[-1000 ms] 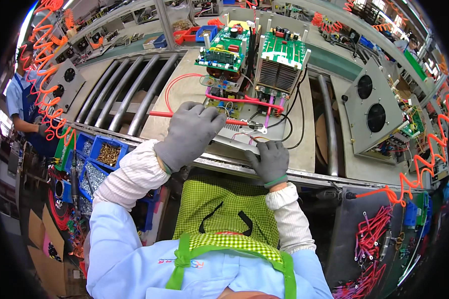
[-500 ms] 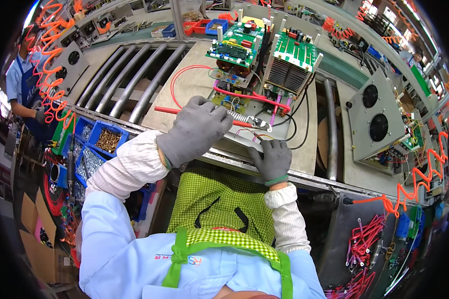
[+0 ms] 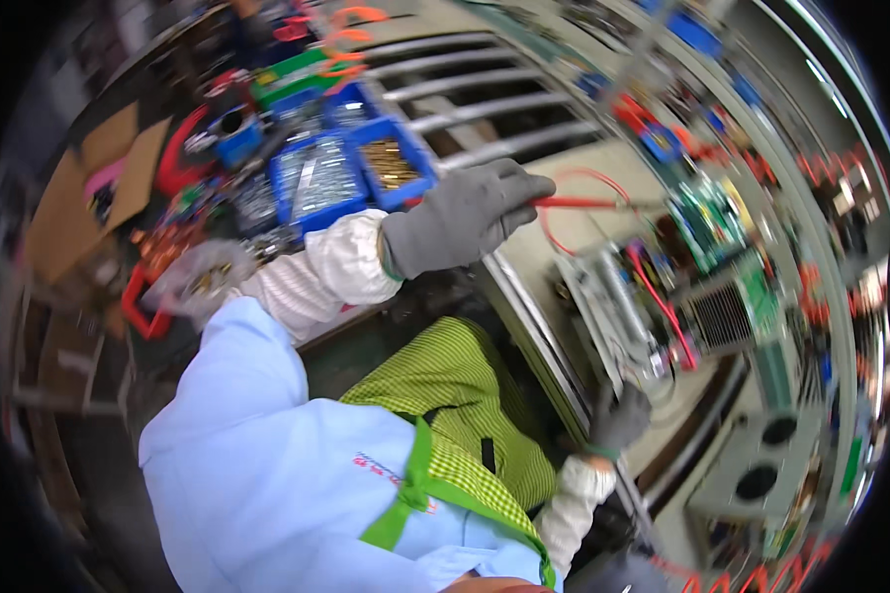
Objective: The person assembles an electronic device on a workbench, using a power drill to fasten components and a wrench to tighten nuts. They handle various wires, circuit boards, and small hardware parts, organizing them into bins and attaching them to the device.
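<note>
1. View had swung since half a second earlier: the blue bin [image 3: 405, 195] of brass-coloured fasteners [image 3: 389, 163] sat nearer centre, and the picture was smeared by motion.
2. Left hand [image 3: 465, 219]: fingers closed round one end of a red-handled tool [image 3: 583, 203].
3. Tool position: raised over the pale work board [image 3: 651, 415], beside the left end of the metal chassis [image 3: 595, 306], tip toward the green circuit board [image 3: 707, 222] (contact could not be told). Earlier it lay across the chassis front.
4. Reading: the tool had probably come clear of the front wiring, leaving that area free of the left hand.
5. Right hand [image 3: 620, 420]: at the chassis's front right corner, as before; whether its fingers gripped or merely rested, could not tell.
6. Red cable [image 3: 656, 287] ran across the chassis, near the finned heatsink [image 3: 719, 314].
</note>
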Motion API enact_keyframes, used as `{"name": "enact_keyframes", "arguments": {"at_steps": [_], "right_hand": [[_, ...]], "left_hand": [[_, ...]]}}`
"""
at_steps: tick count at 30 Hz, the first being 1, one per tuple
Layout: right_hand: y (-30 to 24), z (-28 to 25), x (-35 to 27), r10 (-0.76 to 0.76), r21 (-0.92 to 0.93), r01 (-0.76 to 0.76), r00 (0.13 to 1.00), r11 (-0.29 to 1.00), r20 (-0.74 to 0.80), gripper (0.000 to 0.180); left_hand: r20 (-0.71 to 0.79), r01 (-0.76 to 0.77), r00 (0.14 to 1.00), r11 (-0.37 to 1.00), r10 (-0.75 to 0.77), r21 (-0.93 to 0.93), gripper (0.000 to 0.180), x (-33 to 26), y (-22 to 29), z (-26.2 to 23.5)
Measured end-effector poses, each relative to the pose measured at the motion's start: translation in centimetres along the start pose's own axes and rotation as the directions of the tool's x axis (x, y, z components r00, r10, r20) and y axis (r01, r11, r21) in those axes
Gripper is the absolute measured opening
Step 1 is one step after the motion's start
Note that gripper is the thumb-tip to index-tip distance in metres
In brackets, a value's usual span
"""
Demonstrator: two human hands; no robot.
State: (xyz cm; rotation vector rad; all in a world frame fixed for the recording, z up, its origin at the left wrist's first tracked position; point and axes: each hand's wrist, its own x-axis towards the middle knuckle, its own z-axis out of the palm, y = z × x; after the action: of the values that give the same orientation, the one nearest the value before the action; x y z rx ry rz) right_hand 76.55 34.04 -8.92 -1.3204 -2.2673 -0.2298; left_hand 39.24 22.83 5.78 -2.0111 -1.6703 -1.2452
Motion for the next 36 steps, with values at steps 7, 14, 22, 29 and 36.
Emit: {"name": "enact_keyframes", "arguments": {"at_steps": [7,14,22,29,36], "right_hand": [[-2.7,-4.9,-2.1,-0.076,0.307,0.092,0.995,0.947,-0.063,0.027],[-10.1,-2.9,0.3,-0.383,0.488,0.335,0.924,0.806,-0.001,0.024],[-16.2,-2.0,2.0,-0.532,0.525,0.444,0.847,0.726,0.019,0.024],[-17.4,-1.5,1.7,-0.588,0.566,0.443,0.803,0.695,0.095,0.021],[-20.1,-0.6,3.3,-0.66,0.624,0.453,0.738,0.636,0.137,0.023]], "left_hand": [[-0.642,0.366,0.45,0.784,-0.621,-0.501,0.03,-12.2,-8.4,-17.5],[-0.799,0.649,0.323,0.733,-0.507,-0.202,0.029,-18.8,-19.8,-28.1],[-0.829,0.795,0.449,0.572,-0.332,0.202,0.032,-22.3,-29.3,-28.8],[-0.656,0.978,0.196,0.191,-0.729,0.08,0.044,-25.9,-33.9,-29.5],[-0.797,0.932,0.307,0.333,-0.52,0.141,0.048,-22.1,-26.8,-26.1]]}}
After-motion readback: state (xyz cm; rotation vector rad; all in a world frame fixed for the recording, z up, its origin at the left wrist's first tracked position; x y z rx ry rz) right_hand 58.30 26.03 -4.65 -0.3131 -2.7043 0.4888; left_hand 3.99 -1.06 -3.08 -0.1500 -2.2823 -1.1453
